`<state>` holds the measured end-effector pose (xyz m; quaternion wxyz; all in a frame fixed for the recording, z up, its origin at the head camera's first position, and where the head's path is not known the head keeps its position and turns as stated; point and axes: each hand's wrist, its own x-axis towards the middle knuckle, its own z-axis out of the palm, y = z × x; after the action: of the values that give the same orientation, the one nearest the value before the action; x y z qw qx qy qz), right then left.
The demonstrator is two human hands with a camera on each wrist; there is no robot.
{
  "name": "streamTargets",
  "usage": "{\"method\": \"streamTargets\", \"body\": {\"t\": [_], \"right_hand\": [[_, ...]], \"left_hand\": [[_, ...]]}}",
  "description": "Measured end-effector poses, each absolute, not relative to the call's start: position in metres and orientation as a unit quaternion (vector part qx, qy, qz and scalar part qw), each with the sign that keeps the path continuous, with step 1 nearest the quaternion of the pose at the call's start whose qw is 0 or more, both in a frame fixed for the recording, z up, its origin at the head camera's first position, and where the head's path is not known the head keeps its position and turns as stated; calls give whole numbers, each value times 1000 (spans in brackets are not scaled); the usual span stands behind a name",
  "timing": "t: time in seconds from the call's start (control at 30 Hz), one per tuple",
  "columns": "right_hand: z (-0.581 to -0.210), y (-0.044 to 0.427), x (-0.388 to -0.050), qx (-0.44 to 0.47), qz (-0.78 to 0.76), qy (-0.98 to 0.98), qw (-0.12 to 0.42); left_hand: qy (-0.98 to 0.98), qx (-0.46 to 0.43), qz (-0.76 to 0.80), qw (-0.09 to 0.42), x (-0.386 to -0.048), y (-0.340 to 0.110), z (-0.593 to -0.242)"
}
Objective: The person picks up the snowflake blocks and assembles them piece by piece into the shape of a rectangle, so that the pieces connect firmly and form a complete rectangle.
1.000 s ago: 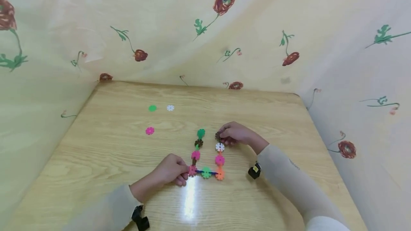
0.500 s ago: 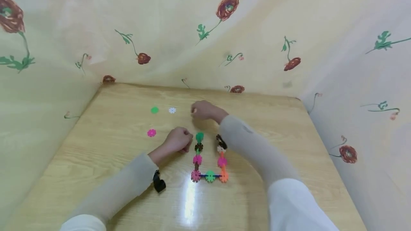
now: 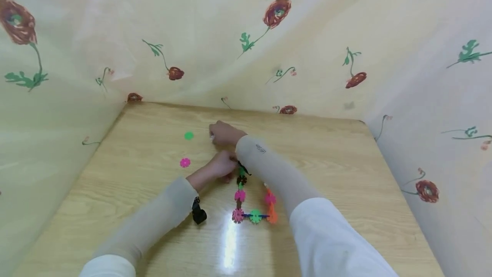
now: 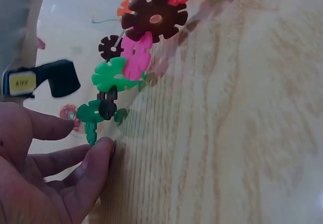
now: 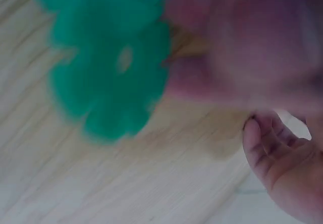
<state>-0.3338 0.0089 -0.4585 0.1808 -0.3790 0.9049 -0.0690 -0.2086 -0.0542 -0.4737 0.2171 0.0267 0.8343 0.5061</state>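
Note:
A U-shaped chain of interlocking plastic snowflake discs lies on the table, with a light-green disc (image 3: pixel 255 216) in its base. My left hand (image 3: pixel 221 164) is at the far end of its left arm. In the left wrist view the left thumb and fingers come round the chain's end green disc (image 4: pixel 91 132), which stands edge-on. Beyond it, my right hand (image 3: pixel 224 133) pinches a white snowflake disc (image 3: pixel 212 138) above the table. The right wrist view shows my right hand (image 5: pixel 285 168) with fingertips together and a blurred green disc (image 5: pixel 108 88) close up.
A loose green disc (image 3: pixel 188 136) and a pink disc (image 3: pixel 185 163) lie to the left of the hands. The right forearm (image 3: pixel 269 163) crosses over the chain's right side and hides its end. Flower-patterned cloth (image 3: pixel 215 33) hangs behind the table.
My right hand has left the chain's right end, moved leftward and picked the white disc up. My left hand has gone from the chain's lower left corner up to its far left end.

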Motion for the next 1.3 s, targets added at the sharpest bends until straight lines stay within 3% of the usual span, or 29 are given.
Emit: {"method": "streamTargets", "body": {"t": [0.3, 0.53, 0.73, 0.9, 1.3], "right_hand": [[-438, 66, -329, -358, -162, 903, 172], [-423, 125, -285, -300, -268, 901, 162], [-433, 163, -245, -270, -291, 904, 158], [-450, 167, -236, -275, -294, 905, 135], [-466, 162, -233, -302, -251, 915, 96]], "left_hand": [[824, 5, 511, 246, -213, -52, -469], [844, 21, 480, 239, -214, -50, -462], [854, 41, 453, 251, -216, -43, -464], [865, 34, 438, 242, -220, -42, -466], [808, -5, 515, 286, -225, -46, -467]]}}
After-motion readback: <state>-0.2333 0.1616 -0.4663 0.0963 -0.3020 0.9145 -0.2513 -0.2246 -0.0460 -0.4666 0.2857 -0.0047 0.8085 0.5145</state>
